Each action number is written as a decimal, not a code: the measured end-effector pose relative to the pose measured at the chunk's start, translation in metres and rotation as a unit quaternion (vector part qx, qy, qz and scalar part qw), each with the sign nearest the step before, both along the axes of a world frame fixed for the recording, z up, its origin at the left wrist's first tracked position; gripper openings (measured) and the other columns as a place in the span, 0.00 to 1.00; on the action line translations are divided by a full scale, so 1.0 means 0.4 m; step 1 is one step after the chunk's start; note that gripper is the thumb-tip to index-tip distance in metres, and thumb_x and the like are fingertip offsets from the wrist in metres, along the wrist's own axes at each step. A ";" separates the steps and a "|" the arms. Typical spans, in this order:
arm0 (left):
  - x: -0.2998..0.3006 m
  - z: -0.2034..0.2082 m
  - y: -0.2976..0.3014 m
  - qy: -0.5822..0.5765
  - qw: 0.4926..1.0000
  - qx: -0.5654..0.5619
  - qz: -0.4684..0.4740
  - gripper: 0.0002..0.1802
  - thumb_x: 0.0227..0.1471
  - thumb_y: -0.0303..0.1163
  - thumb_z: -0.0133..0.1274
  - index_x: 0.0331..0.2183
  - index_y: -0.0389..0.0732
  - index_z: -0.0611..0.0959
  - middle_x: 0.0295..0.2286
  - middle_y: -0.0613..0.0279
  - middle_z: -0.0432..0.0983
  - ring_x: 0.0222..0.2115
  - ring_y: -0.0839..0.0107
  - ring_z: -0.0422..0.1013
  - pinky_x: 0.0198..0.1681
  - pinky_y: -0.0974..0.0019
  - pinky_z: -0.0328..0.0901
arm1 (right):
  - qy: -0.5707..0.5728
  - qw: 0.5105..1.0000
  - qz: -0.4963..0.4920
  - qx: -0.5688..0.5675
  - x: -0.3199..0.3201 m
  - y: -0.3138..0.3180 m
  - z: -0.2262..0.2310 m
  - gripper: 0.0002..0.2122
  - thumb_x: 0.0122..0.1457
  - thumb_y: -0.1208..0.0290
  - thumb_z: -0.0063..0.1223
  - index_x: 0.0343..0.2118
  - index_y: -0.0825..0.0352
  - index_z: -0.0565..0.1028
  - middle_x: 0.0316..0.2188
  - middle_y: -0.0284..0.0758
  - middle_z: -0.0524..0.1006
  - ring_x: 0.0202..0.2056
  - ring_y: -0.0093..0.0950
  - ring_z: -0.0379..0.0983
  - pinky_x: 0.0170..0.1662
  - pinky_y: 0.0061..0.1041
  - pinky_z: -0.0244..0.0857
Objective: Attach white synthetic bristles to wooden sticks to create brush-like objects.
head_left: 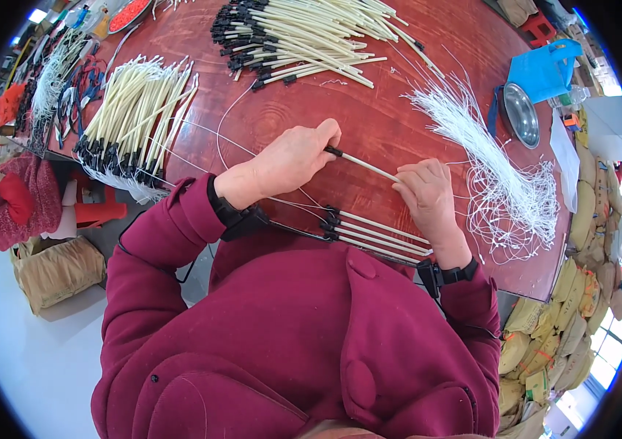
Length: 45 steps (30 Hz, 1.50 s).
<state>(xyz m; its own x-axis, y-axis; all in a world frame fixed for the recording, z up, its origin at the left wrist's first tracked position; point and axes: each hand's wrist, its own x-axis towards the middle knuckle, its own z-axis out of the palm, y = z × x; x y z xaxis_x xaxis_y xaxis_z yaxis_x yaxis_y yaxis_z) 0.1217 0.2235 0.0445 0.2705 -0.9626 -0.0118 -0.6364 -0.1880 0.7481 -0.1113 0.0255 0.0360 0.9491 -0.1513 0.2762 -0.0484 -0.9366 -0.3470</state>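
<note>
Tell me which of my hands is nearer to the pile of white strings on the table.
Right. Your right hand, at the pale end of the rod, is just left of the white strings; your left hand, at the rod's black end, is farther left.

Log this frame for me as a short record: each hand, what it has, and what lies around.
Left hand: grips the black end of a slim cream rod
Right hand: grips the rod's other end
Surface: reddish-brown wooden table
Near edge: a few cream rods with black ends, side by side
Far side: large pile of similar cream rods
Left side: another bundle of cream rods
Right side: loose bundle of thin white strings; oval shiny metal dish
</note>
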 end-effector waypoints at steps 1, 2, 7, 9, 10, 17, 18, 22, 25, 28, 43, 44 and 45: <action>-0.004 0.019 0.000 0.037 0.999 0.003 0.001 0.14 0.54 0.26 0.60 0.41 0.39 0.73 0.27 0.50 0.76 0.30 0.52 0.76 0.35 0.55 0.68 | 0.001 1.000 0.002 0.000 -0.002 -0.003 0.004 0.10 0.53 0.71 0.65 0.38 0.65 0.81 0.41 0.32 0.81 0.44 0.35 0.73 0.50 0.36 0.63; -0.009 0.032 0.000 0.074 0.997 0.006 0.002 0.15 0.55 0.26 0.60 0.43 0.38 0.73 0.26 0.50 0.76 0.29 0.53 0.76 0.34 0.56 0.68 | 0.003 1.000 0.003 0.000 -0.004 -0.004 0.006 0.08 0.52 0.72 0.65 0.35 0.64 0.81 0.38 0.31 0.82 0.42 0.34 0.73 0.49 0.35 0.63; 0.019 0.035 0.061 0.014 1.000 -0.009 -0.003 0.15 0.56 0.25 0.58 0.46 0.37 0.77 0.27 0.49 0.78 0.29 0.57 0.77 0.33 0.61 0.68 | 0.004 1.000 0.008 0.003 -0.028 -0.009 0.032 0.06 0.52 0.72 0.65 0.33 0.63 0.82 0.36 0.29 0.82 0.40 0.33 0.73 0.47 0.34 0.63; 0.087 0.020 0.122 -0.071 0.996 -0.022 0.047 0.09 0.57 0.26 0.56 0.41 0.36 0.79 0.26 0.49 0.77 0.27 0.59 0.75 0.32 0.61 0.68 | -0.002 1.000 0.007 -0.009 -0.057 -0.018 0.055 0.06 0.52 0.72 0.65 0.33 0.63 0.82 0.37 0.29 0.83 0.40 0.32 0.73 0.47 0.35 0.63; 0.124 0.031 0.158 -0.105 0.991 -0.012 0.083 0.07 0.58 0.27 0.55 0.38 0.35 0.80 0.25 0.49 0.76 0.26 0.61 0.75 0.31 0.61 0.67 | -0.006 1.000 0.007 -0.014 -0.073 -0.020 0.058 0.06 0.52 0.72 0.65 0.33 0.63 0.82 0.37 0.29 0.83 0.40 0.32 0.73 0.48 0.35 0.63; 0.293 0.075 0.408 -0.213 0.913 0.198 0.286 0.08 0.57 0.29 0.55 0.37 0.34 0.81 0.27 0.48 0.76 0.28 0.59 0.75 0.34 0.59 0.68 | 0.053 0.998 0.016 0.033 -0.199 0.004 0.062 0.11 0.52 0.68 0.67 0.37 0.64 0.83 0.41 0.30 0.83 0.43 0.33 0.72 0.50 0.34 0.63; 0.275 0.073 0.411 -0.212 0.914 0.196 0.284 0.08 0.57 0.29 0.55 0.37 0.34 0.81 0.27 0.48 0.76 0.28 0.59 0.75 0.34 0.59 0.68 | 0.068 0.997 0.021 0.041 -0.210 0.004 0.060 0.13 0.52 0.66 0.67 0.40 0.65 0.83 0.43 0.31 0.83 0.44 0.34 0.72 0.51 0.34 0.63; 0.222 0.067 0.362 -0.347 0.904 0.059 0.242 0.11 0.54 0.31 0.60 0.40 0.38 0.83 0.36 0.49 0.80 0.38 0.50 0.76 0.42 0.54 0.70 | 0.014 0.998 -0.043 0.049 -0.195 0.031 0.078 0.21 0.54 0.64 0.66 0.49 0.69 0.80 0.50 0.37 0.80 0.47 0.38 0.71 0.53 0.36 0.63; 0.156 0.108 0.218 -0.308 0.931 -0.051 0.188 0.14 0.54 0.32 0.62 0.43 0.40 0.83 0.42 0.50 0.79 0.44 0.49 0.75 0.48 0.54 0.69 | 0.040 0.996 -0.066 0.038 -0.210 0.015 0.060 0.24 0.55 0.61 0.65 0.52 0.71 0.78 0.54 0.39 0.78 0.49 0.40 0.71 0.55 0.38 0.63; 0.078 0.109 0.055 -0.228 0.968 -0.086 0.057 0.14 0.54 0.32 0.61 0.42 0.38 0.83 0.38 0.52 0.79 0.42 0.50 0.75 0.46 0.54 0.69 | 0.042 0.995 -0.092 0.026 -0.208 0.010 0.049 0.26 0.56 0.60 0.64 0.54 0.72 0.76 0.55 0.41 0.76 0.50 0.42 0.70 0.56 0.39 0.63; -0.250 -0.079 -0.444 -0.220 0.899 -0.145 -0.349 0.07 0.54 0.27 0.50 0.35 0.35 0.79 0.38 0.53 0.74 0.36 0.56 0.78 0.33 0.55 0.75 | 0.064 0.981 -0.182 0.004 -0.231 -0.003 0.014 0.22 0.57 0.67 0.61 0.51 0.76 0.77 0.55 0.41 0.76 0.51 0.40 0.69 0.57 0.39 0.64; -0.254 -0.083 -0.445 -0.217 0.896 -0.148 -0.358 0.07 0.54 0.27 0.50 0.34 0.35 0.79 0.38 0.53 0.74 0.35 0.56 0.78 0.31 0.55 0.75 | 0.061 0.981 -0.183 0.011 -0.231 -0.007 0.012 0.21 0.57 0.67 0.60 0.50 0.76 0.77 0.55 0.41 0.76 0.51 0.40 0.69 0.57 0.39 0.64; -0.257 -0.089 -0.446 -0.218 0.896 -0.147 -0.358 0.07 0.54 0.27 0.50 0.34 0.35 0.79 0.38 0.53 0.74 0.35 0.56 0.78 0.31 0.55 0.75 | 0.058 0.981 -0.184 0.019 -0.231 -0.010 0.011 0.21 0.57 0.67 0.60 0.50 0.76 0.78 0.54 0.41 0.76 0.51 0.40 0.69 0.57 0.39 0.64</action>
